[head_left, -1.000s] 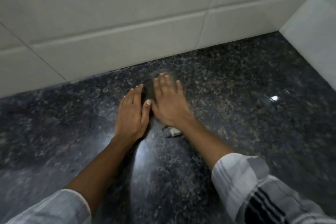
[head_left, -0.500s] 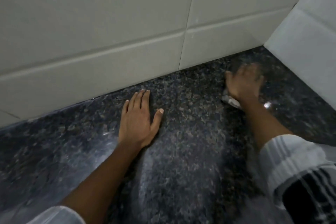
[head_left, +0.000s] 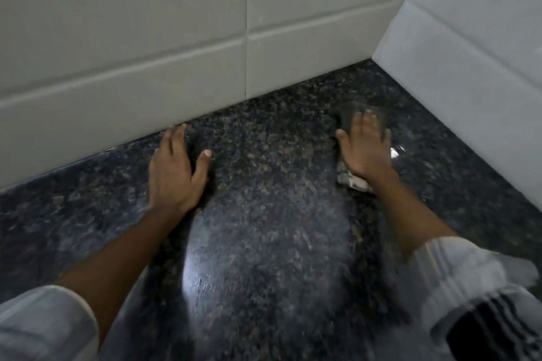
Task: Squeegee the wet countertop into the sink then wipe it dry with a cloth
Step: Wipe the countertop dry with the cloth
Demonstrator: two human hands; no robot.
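Note:
The dark speckled granite countertop [head_left: 264,214] fills the lower view and shines with a wet sheen in the middle. My right hand [head_left: 365,149] presses flat on a grey cloth [head_left: 350,180] near the right corner. The cloth shows ahead of the fingertips and as a pale bunch under the wrist. It is motion-blurred. My left hand [head_left: 176,167] rests flat on the counter with fingers spread, close to the back wall, holding nothing. No sink or squeegee is in view.
A beige tiled back wall [head_left: 146,53] meets the counter along its far edge. A white tiled side wall [head_left: 469,53] closes the right side, forming a corner [head_left: 372,60]. A bright glint [head_left: 394,152] sits just right of my right hand.
My right hand swept the cloth from beside my left hand to the right corner, then drew back slightly. My left hand stayed planted flat on the counter.

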